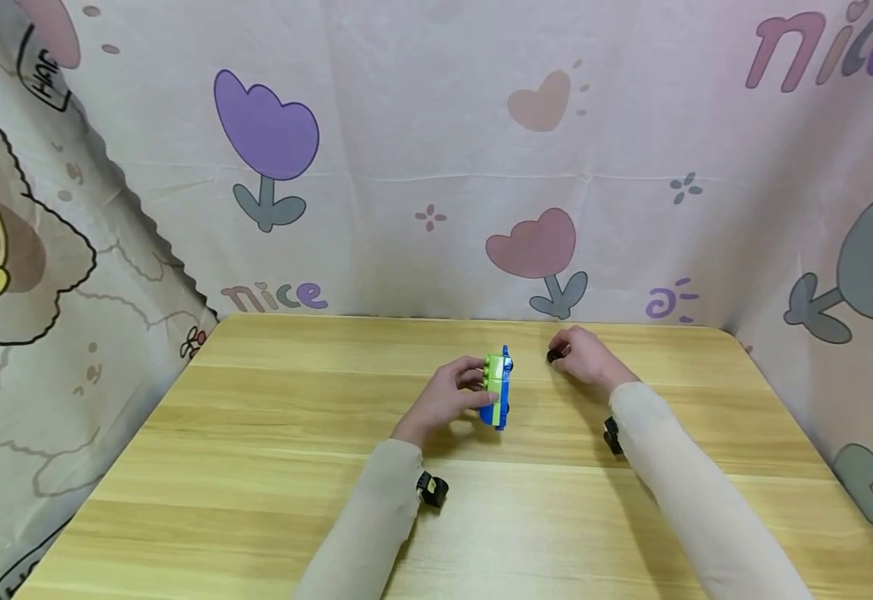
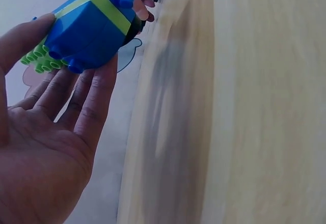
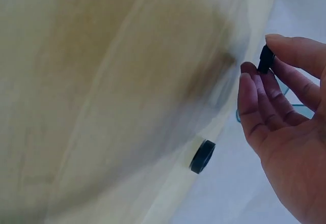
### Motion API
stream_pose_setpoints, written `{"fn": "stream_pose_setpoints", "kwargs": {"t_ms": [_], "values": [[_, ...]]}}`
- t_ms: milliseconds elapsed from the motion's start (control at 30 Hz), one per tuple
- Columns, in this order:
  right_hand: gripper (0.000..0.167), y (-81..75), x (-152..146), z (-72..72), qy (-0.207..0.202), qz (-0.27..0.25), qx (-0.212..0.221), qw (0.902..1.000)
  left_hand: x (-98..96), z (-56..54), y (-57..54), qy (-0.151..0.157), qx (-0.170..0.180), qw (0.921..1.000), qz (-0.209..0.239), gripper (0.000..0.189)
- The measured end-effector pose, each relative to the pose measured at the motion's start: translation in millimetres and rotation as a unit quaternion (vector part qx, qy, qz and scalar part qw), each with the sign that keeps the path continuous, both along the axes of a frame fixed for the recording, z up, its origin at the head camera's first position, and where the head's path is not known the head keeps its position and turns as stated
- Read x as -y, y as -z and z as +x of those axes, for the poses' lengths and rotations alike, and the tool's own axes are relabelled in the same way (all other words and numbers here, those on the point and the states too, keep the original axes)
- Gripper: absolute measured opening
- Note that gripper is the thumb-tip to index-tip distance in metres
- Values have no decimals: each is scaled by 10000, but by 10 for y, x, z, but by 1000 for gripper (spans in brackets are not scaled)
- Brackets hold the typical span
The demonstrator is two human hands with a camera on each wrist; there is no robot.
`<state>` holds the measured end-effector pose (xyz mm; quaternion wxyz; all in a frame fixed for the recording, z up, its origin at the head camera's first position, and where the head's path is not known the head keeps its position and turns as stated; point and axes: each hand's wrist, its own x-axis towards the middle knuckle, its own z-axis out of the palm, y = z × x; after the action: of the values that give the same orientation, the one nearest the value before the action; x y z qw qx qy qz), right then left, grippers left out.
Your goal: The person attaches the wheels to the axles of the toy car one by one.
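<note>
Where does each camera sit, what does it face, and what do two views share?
Head: on the head, facing forward and down at the table and printed cloth; left hand, right hand and sleeves show.
Left wrist: on that wrist, facing along the left hand at the blue and green toy; right hand partly shows.
Right wrist: on that wrist, facing along the right hand at a pinched black piece.
Head and left wrist share the toy.
</note>
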<state>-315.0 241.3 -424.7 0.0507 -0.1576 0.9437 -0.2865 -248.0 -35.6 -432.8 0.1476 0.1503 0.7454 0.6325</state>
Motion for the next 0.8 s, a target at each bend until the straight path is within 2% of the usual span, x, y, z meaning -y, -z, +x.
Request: {"fn": "stream_pose_setpoints", "kwargs": {"t_ms": [167,500,800], "values": [[29,-33,25,58,35,-125,-25,9999,2,0,2,-10,21,10000,57,51],[28,-142,96,255,33,-525,-395,9978,-4,-5,1,-64,65,10000,17,51],[29,-245,164,441,-133,-792,-553,9952,-4,-31,29,-31,80,9998,151,51]]}}
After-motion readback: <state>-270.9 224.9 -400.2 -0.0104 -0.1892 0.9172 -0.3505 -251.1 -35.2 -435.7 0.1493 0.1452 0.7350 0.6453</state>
